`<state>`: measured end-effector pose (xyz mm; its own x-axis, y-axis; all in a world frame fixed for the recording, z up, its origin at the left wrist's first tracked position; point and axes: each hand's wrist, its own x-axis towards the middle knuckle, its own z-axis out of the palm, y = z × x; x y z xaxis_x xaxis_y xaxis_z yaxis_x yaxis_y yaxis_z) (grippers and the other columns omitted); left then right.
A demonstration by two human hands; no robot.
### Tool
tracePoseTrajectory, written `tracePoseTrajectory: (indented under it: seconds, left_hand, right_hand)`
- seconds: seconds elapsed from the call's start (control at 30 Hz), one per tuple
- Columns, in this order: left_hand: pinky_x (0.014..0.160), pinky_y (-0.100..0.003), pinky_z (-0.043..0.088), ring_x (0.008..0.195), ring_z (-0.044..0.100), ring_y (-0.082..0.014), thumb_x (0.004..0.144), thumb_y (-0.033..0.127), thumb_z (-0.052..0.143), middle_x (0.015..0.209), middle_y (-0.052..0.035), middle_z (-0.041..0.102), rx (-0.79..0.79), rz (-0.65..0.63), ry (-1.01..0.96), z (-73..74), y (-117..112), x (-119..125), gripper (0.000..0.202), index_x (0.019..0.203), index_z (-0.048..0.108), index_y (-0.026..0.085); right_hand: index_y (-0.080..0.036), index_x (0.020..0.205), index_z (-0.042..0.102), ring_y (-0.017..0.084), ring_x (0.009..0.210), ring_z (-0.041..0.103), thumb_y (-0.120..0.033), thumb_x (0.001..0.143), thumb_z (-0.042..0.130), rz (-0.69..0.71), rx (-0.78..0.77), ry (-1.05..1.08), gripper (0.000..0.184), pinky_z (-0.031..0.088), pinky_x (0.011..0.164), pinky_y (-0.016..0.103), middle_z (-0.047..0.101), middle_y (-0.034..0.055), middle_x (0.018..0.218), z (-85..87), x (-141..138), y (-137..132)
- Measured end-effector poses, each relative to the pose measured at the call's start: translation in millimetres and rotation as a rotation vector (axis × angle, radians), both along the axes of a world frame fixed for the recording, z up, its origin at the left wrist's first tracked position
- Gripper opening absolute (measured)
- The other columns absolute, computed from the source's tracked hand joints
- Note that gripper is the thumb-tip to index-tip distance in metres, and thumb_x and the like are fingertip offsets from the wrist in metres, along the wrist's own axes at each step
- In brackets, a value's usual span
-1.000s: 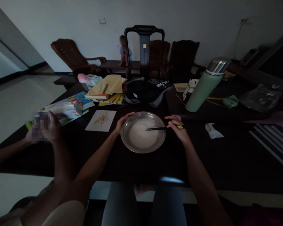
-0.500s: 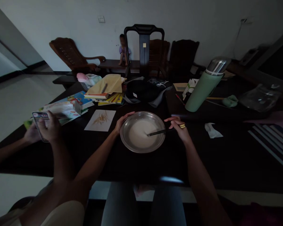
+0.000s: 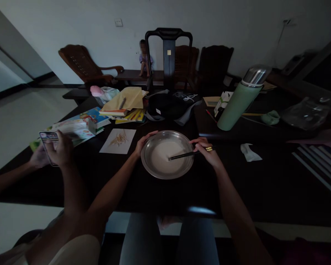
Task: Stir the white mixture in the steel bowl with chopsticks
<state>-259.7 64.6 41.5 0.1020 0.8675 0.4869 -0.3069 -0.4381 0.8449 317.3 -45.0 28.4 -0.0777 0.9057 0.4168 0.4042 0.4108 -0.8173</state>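
A round metal bowl [image 3: 146, 162] with a pale, milky mixture [image 3: 162, 158] in it stands on the dark table in front of me. My left hand [image 3: 142, 142] grips the bowl's left rim, fingers along the outside. In my right hand [image 3: 206, 151] is a pair of black chopsticks [image 3: 186, 155] with gold bands near the top. Their tips dip into the mixture close to the bowl's middle. Left of the bowl, thin pale sticks [image 3: 119, 139] lie heaped on a white sheet of paper [image 3: 107, 147].
At the left, another person's hands [image 3: 62, 149] hold a phone [image 3: 48, 145]. Books and envelopes [image 3: 124, 103] are stacked beyond the paper, beside a dark bag [image 3: 165, 106]. A green thermos [image 3: 238, 105] stands at the right, near a crumpled tissue [image 3: 249, 152].
My right hand and the chopsticks have shifted slightly left, so the tips sit further left in the mixture. My left hand stays on the bowl's rim.
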Motion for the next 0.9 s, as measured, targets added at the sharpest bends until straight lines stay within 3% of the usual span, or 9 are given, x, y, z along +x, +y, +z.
tracePoseTrajectory:
  seconds: [0.07, 0.13, 0.23, 0.33, 0.5, 0.6, 0.67, 0.8, 0.9]
  left_hand:
    - [0.114, -0.018, 0.034, 0.137, 0.038, -0.0111, 0.089, 0.051, 0.054, 0.097, 0.0233, 0.07, 0.015, -0.098, -0.049, -6.4, 3, -7, 0.027, 0.111, 0.069, 0.047]
    - [0.105, -0.027, 0.048, 0.121, 0.057, -0.0148, 0.092, 0.051, 0.05, 0.088, 0.0205, 0.072, -0.012, -0.201, -0.072, -11.4, 7, -14, 0.03, 0.116, 0.067, 0.046]
    - [0.084, -0.028, 0.06, 0.097, 0.069, -0.0136, 0.091, 0.053, 0.053, 0.08, 0.0205, 0.071, -0.009, -0.138, -0.069, -16.3, 10, -22, 0.029, 0.114, 0.067, 0.044]
    - [0.073, -0.025, 0.061, 0.088, 0.07, -0.0117, 0.09, 0.055, 0.053, 0.079, 0.0198, 0.071, -0.001, -0.055, -0.066, -17.3, 12, -24, 0.028, 0.112, 0.067, 0.044]
    - [0.088, -0.042, 0.056, 0.108, 0.065, -0.0228, 0.091, 0.057, 0.049, 0.088, 0.0112, 0.074, 0.011, -0.087, 0.004, -15.2, 10, -21, 0.036, 0.119, 0.066, 0.043]
    - [0.097, -0.036, 0.053, 0.123, 0.055, -0.0188, 0.088, 0.059, 0.052, 0.091, 0.0153, 0.073, 0.011, 0.033, 0.024, -16.3, 10, -22, 0.033, 0.113, 0.068, 0.045]
    - [0.099, -0.031, 0.052, 0.126, 0.053, -0.0157, 0.088, 0.057, 0.053, 0.092, 0.0182, 0.072, 0.005, -0.005, 0.009, -14.7, 9, -18, 0.029, 0.112, 0.067, 0.047]
    - [0.102, -0.049, 0.047, 0.13, 0.048, -0.0297, 0.079, 0.068, 0.053, 0.105, 0.0124, 0.071, -0.1, -0.206, 0.077, 6.7, -3, 9, 0.047, 0.117, 0.067, 0.043]
    - [0.103, -0.055, 0.046, 0.136, 0.038, -0.0361, 0.065, 0.08, 0.055, 0.11, 0.0115, 0.07, -0.302, -0.24, 0.198, 34.0, -19, 38, 0.066, 0.116, 0.069, 0.041]
  right_hand:
    - [-0.028, 0.069, 0.07, 0.026, 0.11, 0.054, -0.052, 0.089, 0.052, 0.045, -0.013, -0.059, 0.036, 0.038, 0.099, 0.048, 0.072, 0.0019, 0.109, -1.7, -7, 1]
    - [-0.028, 0.073, 0.071, 0.026, 0.108, 0.054, -0.052, 0.087, 0.056, 0.014, 0.001, -0.099, 0.031, 0.038, 0.098, 0.049, 0.071, 0.0033, 0.109, -2.9, -9, 2]
    - [-0.027, 0.07, 0.069, 0.026, 0.106, 0.054, -0.052, 0.088, 0.055, -0.085, 0.033, -0.061, 0.034, 0.037, 0.099, 0.05, 0.072, 0.0034, 0.106, -1.2, 0, 2]
    - [-0.027, 0.062, 0.066, 0.026, 0.108, 0.054, -0.05, 0.092, 0.048, -0.075, 0.027, 0.029, 0.042, 0.037, 0.101, 0.049, 0.073, 0.002, 0.103, 2.6, 6, 0]
    - [-0.028, 0.07, 0.07, 0.026, 0.107, 0.054, -0.054, 0.088, 0.054, 0.047, -0.033, -0.06, 0.035, 0.039, 0.098, 0.048, 0.072, 0.0022, 0.106, 1.2, -8, -1]
    - [-0.028, 0.072, 0.07, 0.026, 0.107, 0.054, -0.055, 0.086, 0.057, -0.045, 0.008, -0.089, 0.033, 0.038, 0.098, 0.049, 0.071, 0.003, 0.107, -0.8, -7, 2]
    - [-0.028, 0.069, 0.069, 0.026, 0.108, 0.053, -0.053, 0.088, 0.053, -0.129, 0.04, -0.054, 0.035, 0.036, 0.099, 0.05, 0.071, 0.0025, 0.107, -0.2, 0, 2]
    - [-0.027, 0.062, 0.066, 0.025, 0.111, 0.052, -0.05, 0.093, 0.046, -0.084, 0.051, -0.006, 0.044, 0.036, 0.101, 0.049, 0.072, 0.0009, 0.108, 1.8, 4, 0]
    - [-0.028, 0.069, 0.07, 0.026, 0.112, 0.051, -0.051, 0.09, 0.052, 0.005, 0.015, -0.098, 0.035, 0.036, 0.101, 0.049, 0.071, 0.0014, 0.111, -0.8, -4, 1]
